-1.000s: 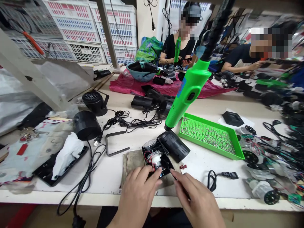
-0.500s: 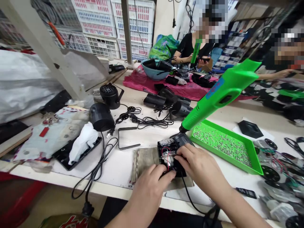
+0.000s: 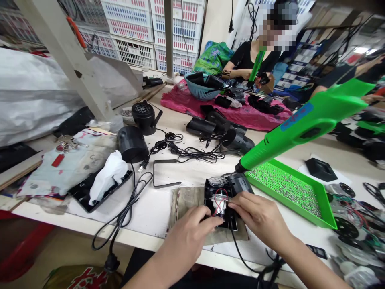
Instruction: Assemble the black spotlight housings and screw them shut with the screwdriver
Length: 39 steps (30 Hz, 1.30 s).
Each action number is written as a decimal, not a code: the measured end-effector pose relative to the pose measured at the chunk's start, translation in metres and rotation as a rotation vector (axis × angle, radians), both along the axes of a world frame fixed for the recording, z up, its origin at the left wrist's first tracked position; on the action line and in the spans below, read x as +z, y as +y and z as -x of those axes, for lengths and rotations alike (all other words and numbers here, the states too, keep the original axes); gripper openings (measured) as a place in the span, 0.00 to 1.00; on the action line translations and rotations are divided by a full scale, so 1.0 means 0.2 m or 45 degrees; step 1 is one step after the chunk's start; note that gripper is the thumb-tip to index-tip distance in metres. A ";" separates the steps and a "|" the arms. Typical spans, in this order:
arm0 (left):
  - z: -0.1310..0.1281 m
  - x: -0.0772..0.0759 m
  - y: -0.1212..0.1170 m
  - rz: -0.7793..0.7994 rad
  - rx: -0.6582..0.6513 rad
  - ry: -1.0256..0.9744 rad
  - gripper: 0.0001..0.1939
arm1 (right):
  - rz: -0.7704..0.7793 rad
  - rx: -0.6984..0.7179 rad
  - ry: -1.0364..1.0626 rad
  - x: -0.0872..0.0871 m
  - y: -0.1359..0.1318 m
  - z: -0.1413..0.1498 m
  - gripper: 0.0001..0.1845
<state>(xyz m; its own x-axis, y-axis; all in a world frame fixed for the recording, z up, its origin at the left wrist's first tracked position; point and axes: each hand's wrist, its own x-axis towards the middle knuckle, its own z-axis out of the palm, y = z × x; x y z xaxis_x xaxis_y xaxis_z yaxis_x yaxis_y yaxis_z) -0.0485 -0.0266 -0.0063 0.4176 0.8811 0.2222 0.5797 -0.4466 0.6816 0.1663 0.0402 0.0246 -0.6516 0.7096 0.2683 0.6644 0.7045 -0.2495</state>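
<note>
On the white surface point(image 3: 150, 218), a black plastic housing point(image 3: 218, 192) lies open on a worn cloth pad point(image 3: 186, 204), near a green tray point(image 3: 285, 192) of screws. The left hand point(image 3: 186, 241) curls its fingers against the housing's near edge; the right hand point(image 3: 258, 216) pinches narrowly beside a small white motor point(image 3: 219, 204).

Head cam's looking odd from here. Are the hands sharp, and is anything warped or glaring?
In the head view, the left hand and right hand look fairly sharp, but the red wires in the black housing are too fine to trace; the wide lens bends the table edge; the green electric screwdriver looks stretched; the white plastic sheet shows soft glare.
</note>
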 end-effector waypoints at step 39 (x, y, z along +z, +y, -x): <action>-0.01 0.01 -0.01 -0.044 0.020 -0.078 0.23 | -0.182 0.207 -0.657 0.19 0.05 0.15 0.12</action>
<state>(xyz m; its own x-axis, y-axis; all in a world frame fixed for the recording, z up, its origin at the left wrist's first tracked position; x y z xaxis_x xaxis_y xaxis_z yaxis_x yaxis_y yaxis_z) -0.0467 -0.0285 -0.0048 0.3886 0.8786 0.2776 0.5441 -0.4619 0.7004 0.1369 0.0505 0.0620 -0.8217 0.5692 -0.0281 0.5554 0.8109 0.1844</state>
